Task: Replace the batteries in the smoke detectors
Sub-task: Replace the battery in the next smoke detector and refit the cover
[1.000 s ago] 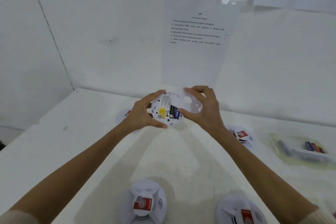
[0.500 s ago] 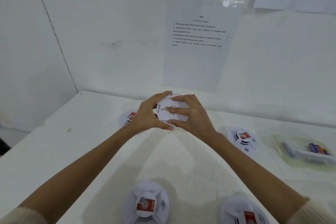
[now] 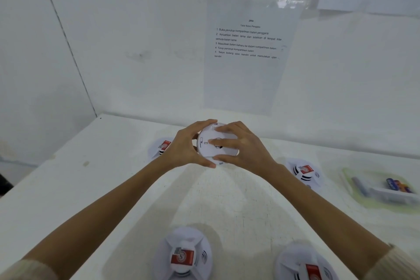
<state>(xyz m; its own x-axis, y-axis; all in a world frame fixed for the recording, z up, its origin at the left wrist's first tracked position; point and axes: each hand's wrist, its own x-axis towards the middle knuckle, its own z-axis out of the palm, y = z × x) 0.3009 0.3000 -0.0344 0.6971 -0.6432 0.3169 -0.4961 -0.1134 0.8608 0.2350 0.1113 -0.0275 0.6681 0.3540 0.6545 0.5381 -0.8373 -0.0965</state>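
Closing up a smoke detector (image 3: 213, 127), a person holds the white disc in the air above the desk (image 3: 227, 202) with both hands, its back cover (image 3: 205, 151) turned towards the camera. The left grip (image 3: 184, 149) is curled round the detector's left rim, thumb under the lower edge and fingers over the top, clasping it. The right grip (image 3: 246, 151) lies half spread over the cover. One finger reaches straight across the middle, another hooks the upper edge and the thumb pinches the lower edge, so this hand too is grasping the unit. No battery shows; the cover hides the compartment, which suggests that closing is the step in hand. Done well, the left hand braces the body steady while the right seats the cover flat and presses or turns it evenly until it locks, with no edge standing proud. Just left of the held detector a second detector (image 3: 164, 146) sits on the desk, partly hidden behind the left hand. A third detector (image 3: 304, 171) lies to its right, and further right a tray of batteries (image 3: 386, 190). A fourth detector (image 3: 184, 254) and a fifth detector (image 3: 306, 267) wait below it, nearer the person. Above it an instruction sheet (image 3: 247, 52) hangs on the wall.
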